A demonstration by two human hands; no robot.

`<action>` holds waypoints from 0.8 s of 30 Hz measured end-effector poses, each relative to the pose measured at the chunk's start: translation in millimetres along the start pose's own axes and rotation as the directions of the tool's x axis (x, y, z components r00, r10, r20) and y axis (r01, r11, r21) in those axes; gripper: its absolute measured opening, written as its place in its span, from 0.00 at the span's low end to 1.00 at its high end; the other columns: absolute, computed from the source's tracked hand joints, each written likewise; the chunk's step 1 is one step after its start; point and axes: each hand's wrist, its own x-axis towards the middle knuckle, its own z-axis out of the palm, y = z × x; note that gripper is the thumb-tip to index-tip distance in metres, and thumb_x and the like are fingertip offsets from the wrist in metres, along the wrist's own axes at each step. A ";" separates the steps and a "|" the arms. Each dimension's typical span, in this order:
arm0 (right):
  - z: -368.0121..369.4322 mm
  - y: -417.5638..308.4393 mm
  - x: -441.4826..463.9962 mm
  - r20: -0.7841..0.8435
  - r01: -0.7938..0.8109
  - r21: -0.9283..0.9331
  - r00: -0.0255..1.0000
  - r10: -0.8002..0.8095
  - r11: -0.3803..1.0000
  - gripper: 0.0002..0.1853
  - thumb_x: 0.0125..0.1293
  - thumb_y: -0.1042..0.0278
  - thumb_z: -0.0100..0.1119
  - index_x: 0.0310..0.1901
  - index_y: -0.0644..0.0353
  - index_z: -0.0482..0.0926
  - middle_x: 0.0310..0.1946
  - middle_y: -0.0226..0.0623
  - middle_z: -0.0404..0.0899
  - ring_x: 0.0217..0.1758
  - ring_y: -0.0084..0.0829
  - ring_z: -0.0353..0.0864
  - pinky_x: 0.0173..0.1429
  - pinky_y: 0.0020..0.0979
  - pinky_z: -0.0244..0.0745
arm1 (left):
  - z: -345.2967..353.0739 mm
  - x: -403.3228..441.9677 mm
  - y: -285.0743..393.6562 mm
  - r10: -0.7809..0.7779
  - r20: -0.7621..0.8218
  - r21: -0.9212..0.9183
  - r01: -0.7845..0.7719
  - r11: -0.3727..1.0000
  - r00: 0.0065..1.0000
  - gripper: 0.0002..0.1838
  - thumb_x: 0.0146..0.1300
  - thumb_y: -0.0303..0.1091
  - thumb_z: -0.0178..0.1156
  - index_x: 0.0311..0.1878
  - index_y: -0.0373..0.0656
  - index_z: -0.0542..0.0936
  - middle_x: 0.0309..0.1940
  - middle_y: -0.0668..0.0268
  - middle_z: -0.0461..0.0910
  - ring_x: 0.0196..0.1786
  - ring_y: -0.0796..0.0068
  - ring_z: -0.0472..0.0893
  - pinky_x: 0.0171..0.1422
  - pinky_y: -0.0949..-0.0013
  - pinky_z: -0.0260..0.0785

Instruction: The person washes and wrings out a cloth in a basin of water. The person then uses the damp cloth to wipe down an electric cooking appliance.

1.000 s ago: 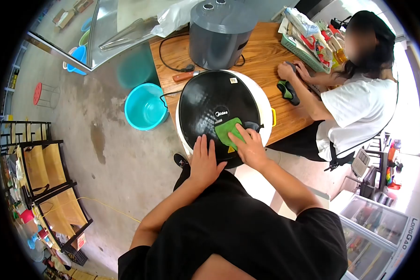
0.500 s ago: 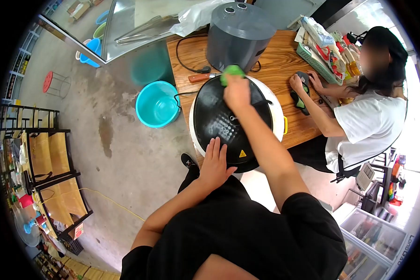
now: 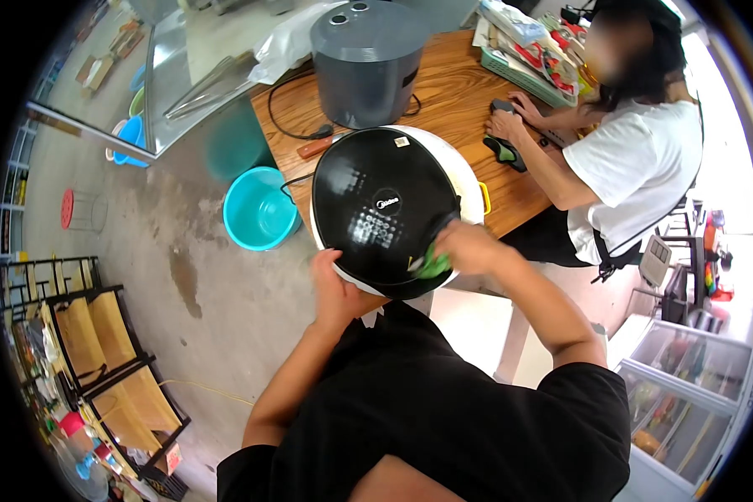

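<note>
A round black electric griddle [image 3: 385, 180] with a glossy lid and a "Midea" logo rests on a round white base [image 3: 468, 188] with a yellow handle. My right hand [image 3: 470, 248] closes around a green cloth [image 3: 433, 265], pressed to the lid's near right edge and partly covering a small yellow mark there. Motion blurs both hand and cloth a little. At the near left rim, my left hand [image 3: 335, 289] touches the edge, its fingers stretched out and holding nothing.
Behind the griddle stands a tall grey cooker [image 3: 368, 79]; a knife with a wooden handle [image 3: 315, 148] lies nearby. A turquoise basin [image 3: 262, 209] is left of the table. To the right, a seated person [image 3: 636, 159] handles a dark-and-green object [image 3: 505, 153] beside a full green basket [image 3: 527, 79].
My right hand has brought the green cloth from the lid's far edge to its near right edge. My left hand has slid off the lid's top to the near left rim. The view has shifted.
</note>
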 end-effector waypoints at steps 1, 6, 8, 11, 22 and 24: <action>-6.8 14.6 -7.5 -0.133 -0.156 -0.052 0.980 0.148 0.986 0.18 0.44 0.77 0.54 0.39 0.51 0.82 0.43 0.34 0.76 0.49 0.38 0.71 0.52 0.37 0.71 | 2.0 -4.6 -2.7 -0.254 -0.056 -0.135 0.245 0.960 0.966 0.26 0.47 0.16 0.52 0.53 0.34 0.64 0.52 0.52 0.63 0.54 0.57 0.67 0.57 0.62 0.64; -4.0 -7.3 -21.3 -0.601 0.090 0.224 0.796 0.065 0.970 0.20 0.46 0.76 0.52 0.45 0.59 0.77 0.42 0.40 0.76 0.44 0.45 0.73 0.51 0.38 0.70 | 8.6 -12.1 -4.3 -0.688 0.623 -0.610 0.782 -0.130 0.372 0.19 0.60 0.37 0.59 0.51 0.39 0.69 0.37 0.63 0.75 0.45 0.67 0.75 0.52 0.66 0.68; 20.9 -51.9 -9.8 -0.357 0.234 0.056 0.913 -0.200 0.971 0.20 0.47 0.75 0.55 0.45 0.51 0.78 0.48 0.35 0.73 0.49 0.38 0.69 0.54 0.36 0.67 | 24.6 -14.0 3.3 -0.543 0.742 -0.600 0.750 -0.279 0.393 0.16 0.63 0.42 0.56 0.48 0.41 0.74 0.39 0.61 0.79 0.42 0.66 0.80 0.45 0.60 0.73; 42.6 -49.3 -24.9 -0.317 0.138 0.061 0.942 -0.111 0.989 0.19 0.47 0.75 0.54 0.44 0.48 0.79 0.43 0.35 0.75 0.46 0.36 0.71 0.50 0.35 0.70 | 37.8 -14.4 0.2 -0.569 0.766 -0.529 0.795 -0.296 0.299 0.19 0.63 0.41 0.55 0.51 0.38 0.72 0.42 0.59 0.78 0.45 0.61 0.78 0.54 0.52 0.71; 62.8 67.2 -43.7 -0.360 -0.094 0.835 0.652 0.667 0.543 0.25 0.53 0.75 0.49 0.55 0.64 0.68 0.50 0.52 0.73 0.54 0.42 0.73 0.59 0.34 0.65 | 63.1 -27.6 -11.6 -0.437 0.756 -0.653 0.607 -0.454 0.487 0.19 0.61 0.30 0.54 0.54 0.36 0.69 0.50 0.57 0.74 0.55 0.60 0.73 0.60 0.50 0.65; 78.6 64.1 -45.1 -0.334 -0.078 0.871 0.629 0.702 0.485 0.24 0.54 0.75 0.48 0.55 0.65 0.67 0.48 0.51 0.73 0.54 0.38 0.73 0.59 0.31 0.64 | 55.1 -22.8 -5.2 -0.508 0.705 -0.699 0.605 -0.381 0.494 0.20 0.58 0.28 0.55 0.54 0.36 0.69 0.51 0.57 0.74 0.55 0.60 0.73 0.59 0.52 0.66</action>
